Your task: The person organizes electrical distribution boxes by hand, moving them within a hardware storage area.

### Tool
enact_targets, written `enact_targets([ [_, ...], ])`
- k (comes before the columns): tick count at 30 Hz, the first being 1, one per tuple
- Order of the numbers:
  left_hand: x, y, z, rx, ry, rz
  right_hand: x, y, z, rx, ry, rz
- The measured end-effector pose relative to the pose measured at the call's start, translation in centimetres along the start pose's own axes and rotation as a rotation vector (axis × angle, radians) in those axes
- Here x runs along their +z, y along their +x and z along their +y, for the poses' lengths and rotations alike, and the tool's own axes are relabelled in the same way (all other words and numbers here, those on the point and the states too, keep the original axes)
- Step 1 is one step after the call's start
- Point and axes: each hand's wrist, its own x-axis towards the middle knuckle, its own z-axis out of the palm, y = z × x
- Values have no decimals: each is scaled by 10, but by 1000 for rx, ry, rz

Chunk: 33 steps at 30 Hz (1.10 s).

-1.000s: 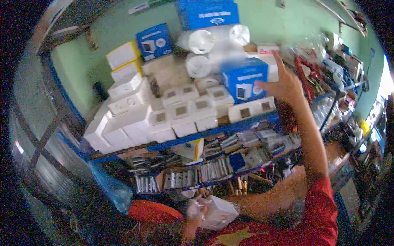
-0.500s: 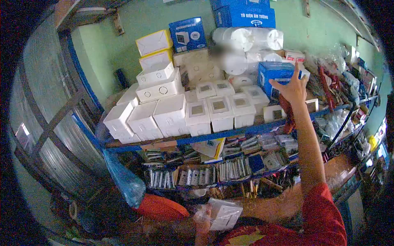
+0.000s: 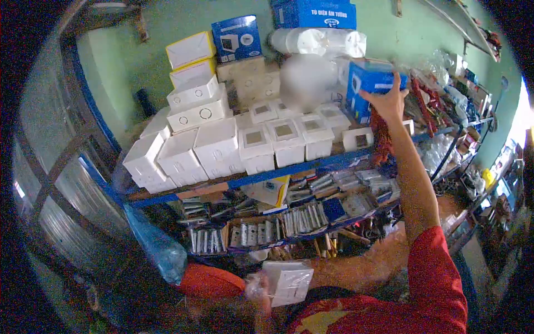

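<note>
I grasp the blue box (image 3: 359, 86) over the shelf's (image 3: 311, 167) right end with my right fingers (image 3: 396, 89), left fingers (image 3: 264, 285) gripping the wrapped white box (image 3: 288, 283) below it; next move likely needs a firm hold.

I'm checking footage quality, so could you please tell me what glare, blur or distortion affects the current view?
Head view: dark, grainy fisheye corners; white glare at the far right edge; a soft blurred patch below the upper white rolls; right hand fairly sharp.

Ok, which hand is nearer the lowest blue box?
Right. The right hand is spread over the front of the blue box, apparently touching; the left hand is well below, holding a plastic-wrapped white box.
</note>
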Motion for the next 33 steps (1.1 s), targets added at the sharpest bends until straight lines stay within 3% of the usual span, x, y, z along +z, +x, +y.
enact_targets([
  [2,-20,9,13,-81,-128,1,-21,24,11,-97,66,66],
  [5,-53,20,29,-173,-296,29,-68,45,10,-425,204,168],
  [6,-64,23,36,-193,-362,36,-81,50,10,-407,564,28],
  [9,-99,40,66,-224,-618,55,-142,27,-1,-463,857,-140],
  [13,-153,74,127,-106,-755,-67,-160,-29,34,-213,1104,-390],
  [14,-161,85,140,-32,-632,-126,-155,-51,39,-131,1148,-463],
  [16,-175,105,165,211,-10,-185,-134,-102,50,67,1202,-617],
  [18,-180,118,204,229,212,-401,-104,-156,60,246,1211,-762],
  [20,-167,125,241,331,181,-520,-75,-209,66,380,1190,-899],
  [21,-165,123,246,532,189,-559,-65,-231,68,424,1161,-956],
  [24,-142,102,218,188,-49,-699,-75,-245,71,382,1019,-1077],
  [26,-125,83,182,-7,-396,-660,-105,-213,68,245,930,-1058],
  [28,-132,69,164,-38,-489,-617,-130,-169,58,89,868,-907],
  [31,-148,43,137,320,-8,-534,-136,-83,31,-126,792,-526],
  [33,-144,31,123,408,113,-481,-115,-24,20,-226,671,-256],
])
